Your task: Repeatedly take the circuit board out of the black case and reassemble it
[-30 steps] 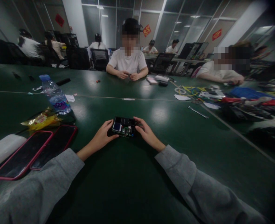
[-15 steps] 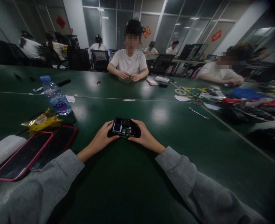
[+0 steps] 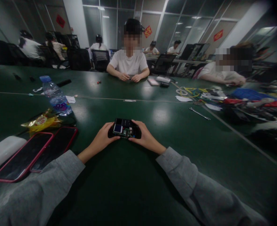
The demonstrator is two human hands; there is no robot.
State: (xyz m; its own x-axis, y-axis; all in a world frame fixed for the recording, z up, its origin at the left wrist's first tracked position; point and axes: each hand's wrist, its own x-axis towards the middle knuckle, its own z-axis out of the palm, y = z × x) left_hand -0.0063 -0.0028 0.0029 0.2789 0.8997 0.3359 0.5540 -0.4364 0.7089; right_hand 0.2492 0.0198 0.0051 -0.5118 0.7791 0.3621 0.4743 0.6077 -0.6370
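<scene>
Between my two hands is a small black electronic device (image 3: 124,128) with a little screen on its left part and a bare green circuit board along its near right side. My left hand (image 3: 105,135) grips its left edge, thumb at the near corner and fingers round the far side. On the opposite edge, my right hand (image 3: 145,137) holds it the same way. The undersides of the fingers are hidden behind the device. It is tilted slightly, its screen side facing up toward me, over the dark green table (image 3: 126,179).
To the left lie two red-rimmed phones (image 3: 23,157), a white power bank (image 3: 5,152), a yellow snack wrapper (image 3: 42,121) and a plastic bottle (image 3: 56,96). At right are a wrench (image 3: 199,113) and a heap of cables (image 3: 199,93). A person (image 3: 129,64) sits opposite.
My hands and the device stay practically where they were. The person opposite has shifted the head and hands slightly.
</scene>
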